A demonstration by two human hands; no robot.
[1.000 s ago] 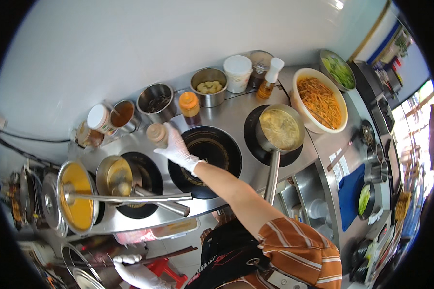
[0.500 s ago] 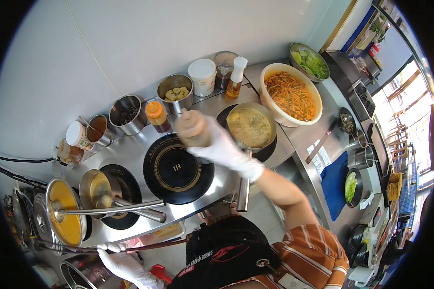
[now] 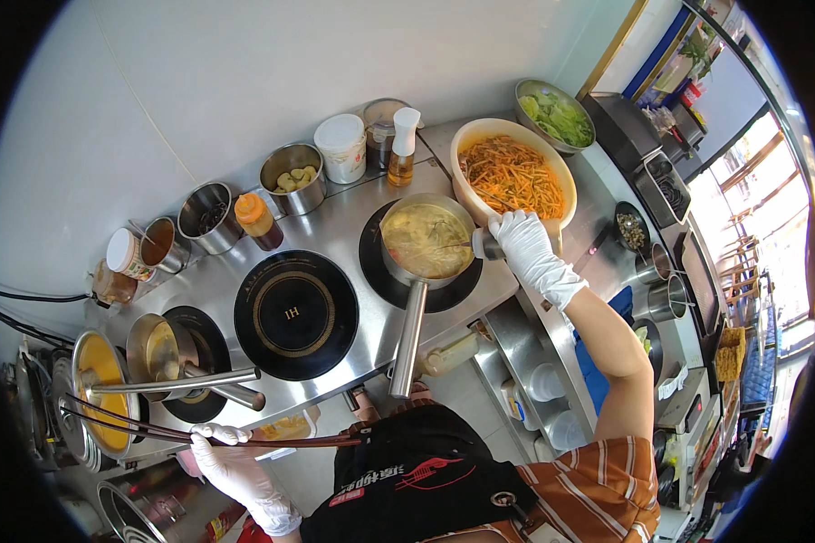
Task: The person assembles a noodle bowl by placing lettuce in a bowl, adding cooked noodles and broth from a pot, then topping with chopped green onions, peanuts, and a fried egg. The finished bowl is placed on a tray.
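My right hand, in a white glove, is closed round a bottle tipped sideways. The bottle's dark end is at the right rim of a steel saucepan, and a thin dark streak reaches from it over the pale yellow contents. My glove hides most of the bottle, so its exact kind is unclear. At the lower left, my gloved left hand grips a pair of long dark chopsticks, whose tips spread apart near a pot of yellow liquid.
Right of the saucepan stands a tub of shredded carrot. A black hob lies left of it. Along the wall are an orange-capped bottle, a spray bottle and steel pots. A ladle handle juts across the left pots.
My right hand has carried the bottle from above the middle hob to the saucepan's right rim and tipped it. My left hand keeps the chopsticks, their tips now spread. The view has shifted right.
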